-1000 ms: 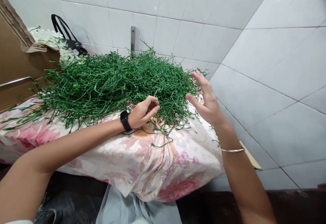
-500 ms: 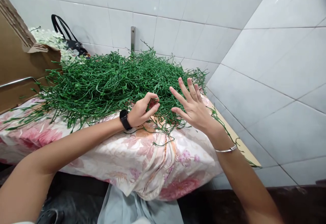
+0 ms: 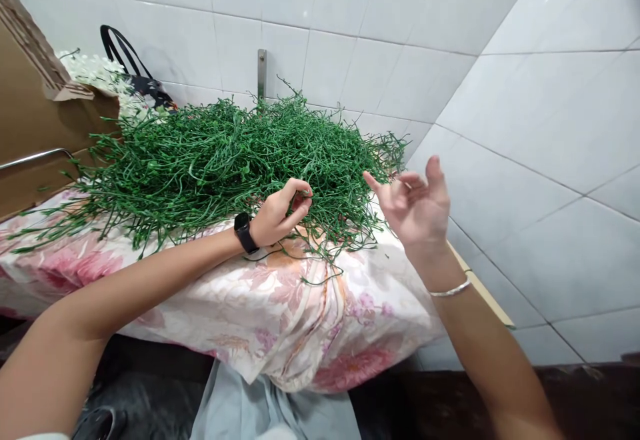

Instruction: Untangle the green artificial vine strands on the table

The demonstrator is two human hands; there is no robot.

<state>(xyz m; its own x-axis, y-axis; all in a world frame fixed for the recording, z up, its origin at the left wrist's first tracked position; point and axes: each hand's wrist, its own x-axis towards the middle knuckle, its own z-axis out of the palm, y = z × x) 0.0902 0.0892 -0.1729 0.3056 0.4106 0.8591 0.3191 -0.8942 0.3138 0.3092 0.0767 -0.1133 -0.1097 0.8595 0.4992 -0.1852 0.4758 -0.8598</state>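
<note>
A large heap of green artificial plant stems lies on a flowered cloth. At the heap's front edge, my left hand is closed, its fingers curled and the thumb tip near the index finger. Whatever those fingers may hold is hidden or too small to name. A black watch is on that wrist. My right hand is raised to the right of the heap, palm turned up and fingers apart, slightly blurred, with nothing seen in it. It wears a silver bangle. A few loose stems trail over the cloth between the hands.
A cardboard box stands at the left, with white artificial flowers and a dark bag behind it. White tiled walls close off the back and right. A pale board edge shows beside my right forearm.
My right hand has moved right and turned from back-up with spread fingers to palm-up. The stem trailing along its forearm no longer shows there. My left hand has stayed nearly still.
</note>
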